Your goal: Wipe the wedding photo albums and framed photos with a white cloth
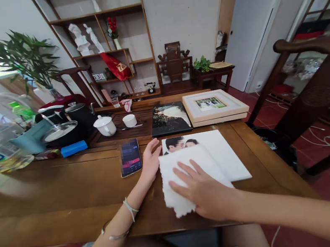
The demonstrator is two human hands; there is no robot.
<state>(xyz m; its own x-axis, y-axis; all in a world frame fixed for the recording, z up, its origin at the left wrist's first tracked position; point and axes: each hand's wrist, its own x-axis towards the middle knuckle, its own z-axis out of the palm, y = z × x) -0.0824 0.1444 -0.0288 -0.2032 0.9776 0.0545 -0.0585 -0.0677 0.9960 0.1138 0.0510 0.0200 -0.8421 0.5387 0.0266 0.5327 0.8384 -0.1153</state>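
Observation:
A white photo panel (231,158) with a picture of two people lies on the wooden table in front of me. Over its lower left part is spread a white cloth (203,157), which hides some of the picture. My right hand (198,185) rests flat on this cloth with its fingers apart, pressing it down. At the panel's left edge, my left hand (152,157) stands on its side, fingers stretched out, and holds nothing. A phone (130,158) with its screen lit lies just left of that hand.
Behind the panel lie a dark photo panel (169,118) and stacked pale frames (218,106). A lidded white cup (104,125), a small white bowl (129,120), a black kettle (79,115) and a blue block (74,148) stand further left. A wooden chair (320,83) is at the right.

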